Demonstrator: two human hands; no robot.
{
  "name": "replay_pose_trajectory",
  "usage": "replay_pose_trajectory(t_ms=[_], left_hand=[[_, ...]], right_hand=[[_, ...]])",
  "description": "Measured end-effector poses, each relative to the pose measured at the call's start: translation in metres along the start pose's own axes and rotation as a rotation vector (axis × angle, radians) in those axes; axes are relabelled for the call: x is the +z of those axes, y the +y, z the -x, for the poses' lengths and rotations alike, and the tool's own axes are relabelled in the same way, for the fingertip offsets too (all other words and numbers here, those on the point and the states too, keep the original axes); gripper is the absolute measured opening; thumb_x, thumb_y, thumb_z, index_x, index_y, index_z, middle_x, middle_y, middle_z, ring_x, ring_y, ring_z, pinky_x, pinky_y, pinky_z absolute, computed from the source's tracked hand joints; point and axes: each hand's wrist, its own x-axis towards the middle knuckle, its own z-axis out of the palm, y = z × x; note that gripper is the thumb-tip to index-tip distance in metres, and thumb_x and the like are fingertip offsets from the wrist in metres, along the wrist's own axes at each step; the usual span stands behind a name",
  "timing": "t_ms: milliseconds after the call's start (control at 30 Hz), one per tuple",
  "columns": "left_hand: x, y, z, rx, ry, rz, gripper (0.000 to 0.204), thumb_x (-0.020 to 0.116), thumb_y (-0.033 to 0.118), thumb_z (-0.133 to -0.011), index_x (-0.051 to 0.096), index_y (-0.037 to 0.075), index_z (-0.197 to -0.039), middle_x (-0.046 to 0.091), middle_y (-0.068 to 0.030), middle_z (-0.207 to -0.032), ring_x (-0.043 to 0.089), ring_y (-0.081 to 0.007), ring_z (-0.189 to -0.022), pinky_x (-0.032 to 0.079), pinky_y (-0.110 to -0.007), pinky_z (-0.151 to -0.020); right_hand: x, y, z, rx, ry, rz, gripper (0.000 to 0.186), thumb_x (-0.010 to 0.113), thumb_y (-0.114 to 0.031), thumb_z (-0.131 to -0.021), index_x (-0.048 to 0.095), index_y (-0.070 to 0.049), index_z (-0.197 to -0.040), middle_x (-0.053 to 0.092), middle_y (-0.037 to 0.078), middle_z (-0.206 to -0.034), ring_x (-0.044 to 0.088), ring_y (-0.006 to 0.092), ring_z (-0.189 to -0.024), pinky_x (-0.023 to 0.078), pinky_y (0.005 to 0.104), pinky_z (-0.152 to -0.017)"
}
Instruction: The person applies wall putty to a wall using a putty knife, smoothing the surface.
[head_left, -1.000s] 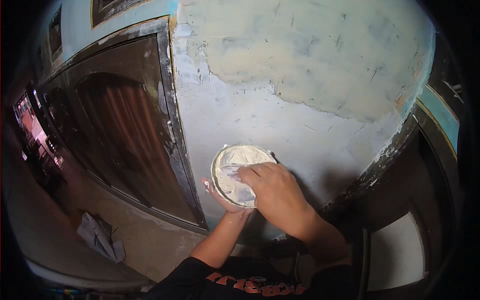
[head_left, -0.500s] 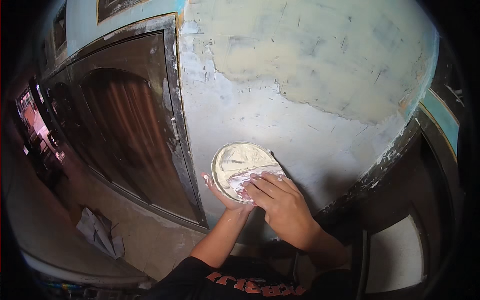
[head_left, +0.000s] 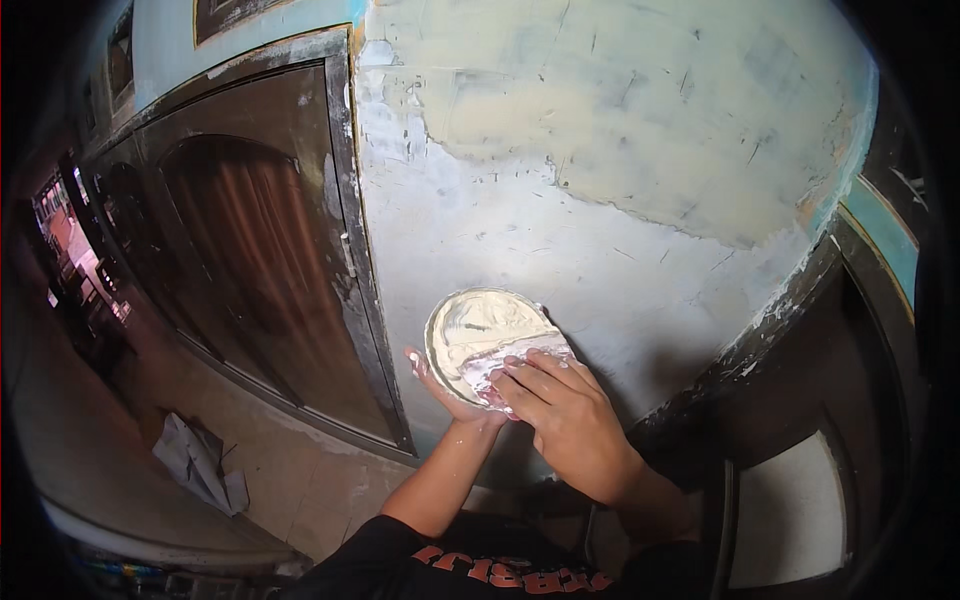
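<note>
My left hand (head_left: 455,400) cups a round, shallow container (head_left: 430,350) from below and from its left side, with the thumb up along the rim. Cream-coloured putty (head_left: 485,315) fills the container, its surface smeared and uneven. In my right hand (head_left: 560,400) is a flat, wide scraper (head_left: 505,355), its face streaked with white paste. The fingers lie across the scraper, and its long edge rests in the putty over the lower right part of the container. White specks stick to the fingers of both hands. The fingers under the container are mostly hidden.
A patchy wall (head_left: 640,150) stands ahead, its upper part greenish and its lower part smoothed pale grey. To the left is a dark wooden door (head_left: 240,250) in a worn frame. Crumpled pale sheeting (head_left: 195,465) lies on the tiled floor. A white panel (head_left: 790,515) stands at lower right.
The scraper has shifted slightly right and tilted so that more of its face shows. The container has moved down a little in my left hand's hold.
</note>
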Motion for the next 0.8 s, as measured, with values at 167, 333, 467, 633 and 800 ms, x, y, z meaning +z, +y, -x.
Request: replay_pose_trajectory(t_ms=[167,333,467,633,800], left_hand=[[-0.003,-0.001,0.000,0.000,-0.026,-0.047,0.098,0.031,0.085,-0.091,0.046,0.007,-0.149,0.051,-0.0183,-0.147,0.054,-0.0377,-0.128,0.045,-0.053,-0.109],[-0.002,0.000,0.002,-0.009,0.022,0.035,0.098,0.032,0.085,-0.090,0.046,0.008,-0.149,0.051,-0.0182,-0.146,0.055,-0.0372,-0.127,0.046,-0.052,-0.107],[-0.007,-0.001,0.003,0.002,0.020,-0.097,0.097,0.032,0.085,-0.091,0.046,0.008,-0.149,0.052,-0.0179,-0.146,0.055,-0.0368,-0.127,0.047,-0.052,-0.107],[0.003,-0.008,0.004,0.094,0.193,-0.442,0.094,0.032,0.083,-0.092,0.047,0.009,-0.148,0.052,-0.0166,-0.146,0.055,-0.0359,-0.126,0.046,-0.051,-0.107],[-0.007,-0.006,0.003,0.065,0.146,-0.428,0.095,0.031,0.084,-0.092,0.047,0.009,-0.149,0.052,-0.0153,-0.147,0.055,-0.0349,-0.128,0.046,-0.050,-0.108]], right_hand=[[0.004,0.002,0.001,0.021,-0.019,-0.013,0.039,0.060,-0.007,-0.087,0.064,-0.002,-0.125,0.065,0.014,-0.126,0.056,0.0351,-0.125,0.043,0.0496,-0.108],[0.008,0.002,0.005,0.017,-0.001,-0.026,0.040,0.060,-0.008,-0.088,0.064,-0.002,-0.127,0.065,0.014,-0.127,0.055,0.0354,-0.125,0.042,0.0508,-0.108],[0.005,0.001,0.007,0.015,0.012,-0.030,0.043,0.060,-0.008,-0.088,0.062,-0.003,-0.130,0.063,0.014,-0.129,0.055,0.0350,-0.126,0.042,0.0512,-0.108],[0.009,0.003,0.005,-0.002,0.032,-0.027,0.042,0.060,-0.007,-0.087,0.062,-0.002,-0.129,0.064,0.014,-0.129,0.055,0.0343,-0.125,0.043,0.0497,-0.107],[0.009,0.001,0.005,0.012,0.027,0.000,0.043,0.060,-0.006,-0.086,0.062,-0.001,-0.128,0.064,0.016,-0.126,0.056,0.0344,-0.123,0.044,0.0479,-0.106]])
